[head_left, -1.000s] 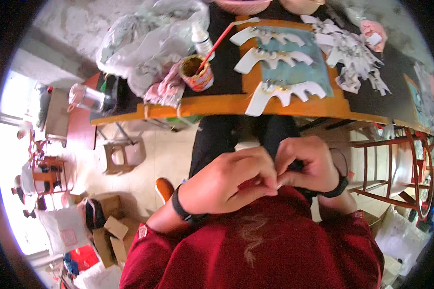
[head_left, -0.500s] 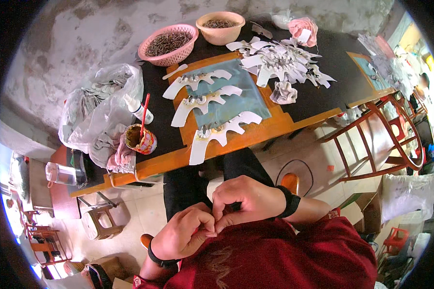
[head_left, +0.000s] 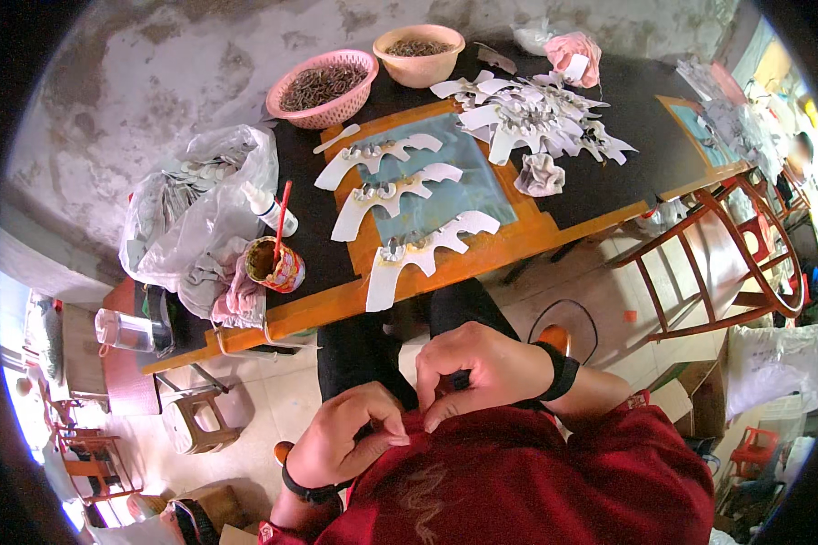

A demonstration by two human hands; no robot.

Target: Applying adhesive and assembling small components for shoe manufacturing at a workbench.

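Observation:
My left hand and my right hand are in front of my red shirt, low and near, a small gap apart. On each, thumb and forefinger are curled toward one another; whether anything is between the fingertips is too small to make out. Beyond them on the table, three curved white pieces with scalloped edges lie in a row. The nearest white piece overhangs the front edge; the middle piece and the far piece lie behind it. Dark, shiny bits sit along their edges. Neither hand touches them.
A can with a red stick and a white bottle stand left, beside a plastic bag. Behind are a pink basket and a peach bowl of small dark pieces. A white heap lies right; a wooden chair stands beyond.
My fingertips, which met half a second ago, have moved apart. The right hand has shifted slightly right. The whole view has drifted a little; the table things lie as before.

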